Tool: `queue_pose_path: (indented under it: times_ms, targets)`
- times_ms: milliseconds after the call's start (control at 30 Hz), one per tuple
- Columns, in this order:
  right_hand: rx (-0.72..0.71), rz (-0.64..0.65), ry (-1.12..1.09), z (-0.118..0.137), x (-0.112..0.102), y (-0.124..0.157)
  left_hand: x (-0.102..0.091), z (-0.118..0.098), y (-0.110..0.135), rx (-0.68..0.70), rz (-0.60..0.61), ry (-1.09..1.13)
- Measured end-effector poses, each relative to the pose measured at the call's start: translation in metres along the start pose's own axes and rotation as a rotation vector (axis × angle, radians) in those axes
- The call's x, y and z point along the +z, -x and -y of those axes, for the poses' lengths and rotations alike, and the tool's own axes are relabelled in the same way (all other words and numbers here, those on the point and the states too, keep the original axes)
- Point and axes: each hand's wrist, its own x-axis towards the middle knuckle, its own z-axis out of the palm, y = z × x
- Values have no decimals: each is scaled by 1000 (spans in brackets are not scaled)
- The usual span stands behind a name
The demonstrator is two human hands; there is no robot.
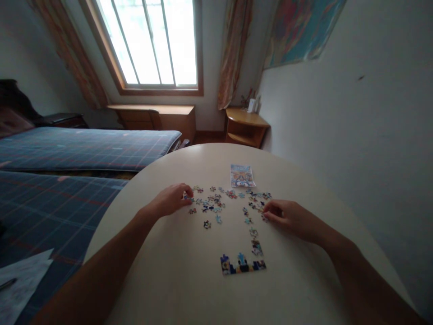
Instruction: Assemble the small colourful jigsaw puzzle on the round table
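Note:
At the left end of a loose spread of jigsaw puzzle pieces (213, 198), my left hand (171, 200) has its thumb and fingers curled round a small puzzle piece (188, 197). My right hand (286, 214) is closed in a pinch at the right-hand group of pieces (259, 196). A puzzle piece (264, 218) shows at its fingertips, partly hidden. Nearer to me lies a joined bottom strip (243, 267) of the puzzle. A column of pieces (253, 232) runs up from its right end. The small printed picture sheet (242, 176) lies beyond the pieces.
Everything rests on a round-ended cream table (176, 275). To the left are beds with blue plaid covers (84, 146), and paper sheets (25, 280) with a pen. A white wall (355, 135) runs along the right. A corner shelf (246, 118) and desk (172, 115) stand beyond.

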Motion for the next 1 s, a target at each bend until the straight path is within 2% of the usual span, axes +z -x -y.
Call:
queue_pose_path:
  times_ms: [267,400,467,567,667,800,900,1000]
  targets:
    - [-11,0,8,1,-1,1,-5,-11,1,10,-6,58]
    - [-37,-95,53,9,4,-3,-8,-28,6,67,11,125]
    - [-101,-201,64,18,13,-5,-7,-39,10,133,81,193]
    - [-321,-309,84,38,33,-7,-3,-55,15,229,166,251]
    - [-492,-198,133,58,54,-5,4,-64,17,264,165,219]
    - [-547,-78,188,71,65,-2,15,-66,13,220,127,184]
    - [-539,-76,199,68,62,-2,23,-66,10,217,112,172]
    - [-543,-131,203,62,58,-3,28,-69,8,237,87,176]
